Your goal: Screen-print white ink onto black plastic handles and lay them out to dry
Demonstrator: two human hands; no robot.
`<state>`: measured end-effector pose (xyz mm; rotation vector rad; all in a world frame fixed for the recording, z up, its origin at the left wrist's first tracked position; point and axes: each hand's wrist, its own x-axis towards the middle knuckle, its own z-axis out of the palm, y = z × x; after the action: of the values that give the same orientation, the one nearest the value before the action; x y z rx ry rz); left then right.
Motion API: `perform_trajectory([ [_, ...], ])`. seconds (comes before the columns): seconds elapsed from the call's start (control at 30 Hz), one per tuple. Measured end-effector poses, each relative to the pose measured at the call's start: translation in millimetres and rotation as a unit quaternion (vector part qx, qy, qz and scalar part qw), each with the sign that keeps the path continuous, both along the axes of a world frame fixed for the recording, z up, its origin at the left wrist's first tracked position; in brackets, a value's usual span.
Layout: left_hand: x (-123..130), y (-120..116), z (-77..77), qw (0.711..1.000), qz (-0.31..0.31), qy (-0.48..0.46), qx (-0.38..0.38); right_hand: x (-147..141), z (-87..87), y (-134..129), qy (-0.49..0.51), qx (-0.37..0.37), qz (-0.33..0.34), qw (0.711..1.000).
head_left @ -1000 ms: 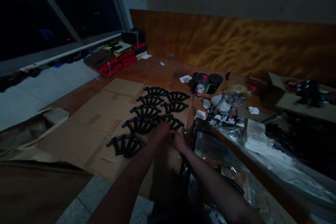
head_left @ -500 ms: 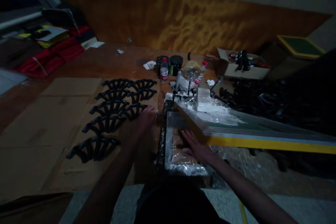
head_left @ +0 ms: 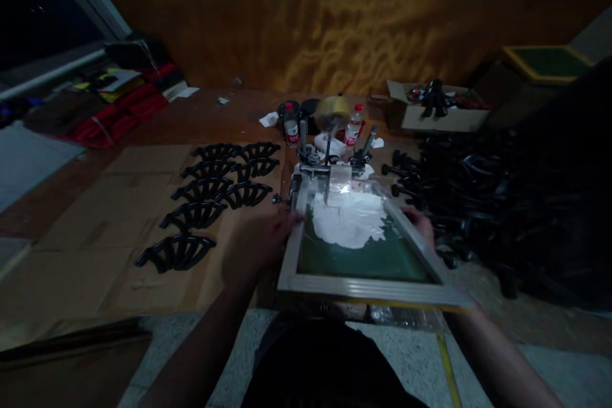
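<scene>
A screen printing frame point(head_left: 373, 287) with metal rails, a green mesh and a patch of white ink point(head_left: 349, 220) lies in front of me, over the printing base. My right hand point(head_left: 421, 226) grips its right rail, and the forearm passes partly behind the frame's near corner. Beside the left rail is my left hand point(head_left: 280, 233), its fingertips at the rail's edge. Motion blur and dim light hide how those fingers are bent. At the frame's far end sits a hinge clamp point(head_left: 329, 169) with upright posts. The base is mostly hidden underneath.
Black curved, ribbed parts point(head_left: 176, 252) lie in rows on cardboard point(head_left: 90, 217) to the left. A heap of black parts point(head_left: 468, 204) covers the right side. Behind the clamp stand two red-capped bottles point(head_left: 291, 126) and dark tubs. An open carton point(head_left: 444, 118) is at the back right.
The printing frame has come down from its raised, slanted position over the base. My right hand has left the base for the right rail; my left hand has moved toward the left rail.
</scene>
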<state>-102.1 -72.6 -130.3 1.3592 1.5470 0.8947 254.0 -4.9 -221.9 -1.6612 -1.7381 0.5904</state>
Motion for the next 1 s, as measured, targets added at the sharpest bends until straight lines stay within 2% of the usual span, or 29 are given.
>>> perform_trajectory([
  [0.07, 3, -14, -30.4, 0.999, 0.005, -0.004, -0.054, -12, 8.8, 19, -0.019, 0.046, -0.007, 0.999],
  [0.1, 5, -19, -45.2, 0.997, 0.011, 0.001, -0.074, -26, 15.1, 26, -0.04, 0.077, 0.012, 0.996],
  [0.17, 9, -25, -71.7, 0.995, 0.022, 0.029, -0.089, -63, 29.9, 36, -0.113, 0.122, 0.087, 0.982],
  [0.2, 11, -26, -82.9, 0.995, 0.027, 0.04, -0.084, -81, 37.2, 38, -0.158, 0.118, 0.127, 0.972],
  [0.3, 12, -25, -107.9, 0.997, 0.028, 0.04, -0.057, -120, 51.0, 32, -0.277, 0.013, 0.206, 0.939],
  [0.37, 11, -24, -118.2, 0.998, 0.02, 0.03, -0.051, -126, 50.6, 17, -0.319, -0.052, 0.245, 0.914],
  [0.43, 9, -24, -124.5, 0.998, 0.016, 0.024, -0.047, -120, 45.4, -2, -0.332, -0.055, 0.305, 0.891],
  [0.5, 8, -24, -127.7, 0.999, 0.014, 0.021, -0.04, -109, 40.4, -19, -0.315, -0.022, 0.388, 0.866],
  [0.6, 8, -25, -128.4, 0.999, 0.017, 0.018, -0.046, -97, 39.7, -29, -0.259, 0.008, 0.488, 0.833],
  [0.67, 8, -24, -127.2, 0.999, 0.019, 0.011, -0.046, -98, 40.9, -26, -0.238, 0.005, 0.487, 0.841],
  [0.8, 7, -22, -124.7, 0.998, 0.029, -0.02, -0.061, -105, 30.6, -29, -0.241, 0.046, 0.4, 0.883],
  [0.9, 8, -21, -123.1, 0.996, 0.049, -0.032, -0.062, -103, 20.4, -43, -0.219, 0.062, 0.422, 0.878],
  [1.0, 9, -22, -116.4, 0.994, 0.053, -0.06, -0.078, -105, 25.9, -39, -0.212, 0.033, 0.43, 0.877],
])
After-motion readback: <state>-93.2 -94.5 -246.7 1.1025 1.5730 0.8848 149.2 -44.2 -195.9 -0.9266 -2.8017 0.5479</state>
